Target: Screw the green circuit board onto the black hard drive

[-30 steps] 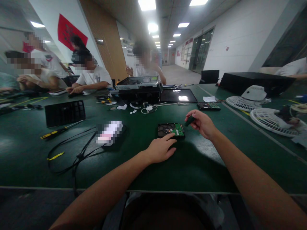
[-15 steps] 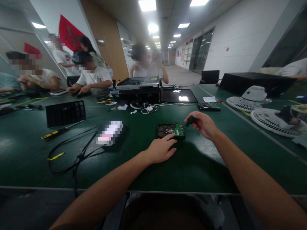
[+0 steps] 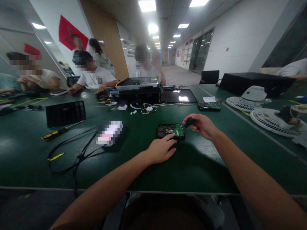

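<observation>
A hard drive [image 3: 165,130] lies flat on the green table, its green circuit board facing up on the right side. My left hand [image 3: 161,149] rests at its near edge, fingers spread, with fingertips touching the board. Closed around a short dark screwdriver [image 3: 190,122], my right hand [image 3: 200,125] is just off the drive's right edge. The handle slants down and left toward that edge. I cannot make out the screwdriver's tip or whether it touches the drive.
To the left lie a phone [image 3: 109,133], black cables [image 3: 80,156], a yellow-black screwdriver [image 3: 55,133] and a dark screen [image 3: 66,113]. Beyond are an opened computer case [image 3: 136,92] and a second drive [image 3: 208,106]. White fan parts [image 3: 273,121] sit right. Several people work across the table.
My right hand has shifted slightly left and down with the screwdriver, nearer the drive. My left hand and the drive stay put. Across the table, people have moved a little.
</observation>
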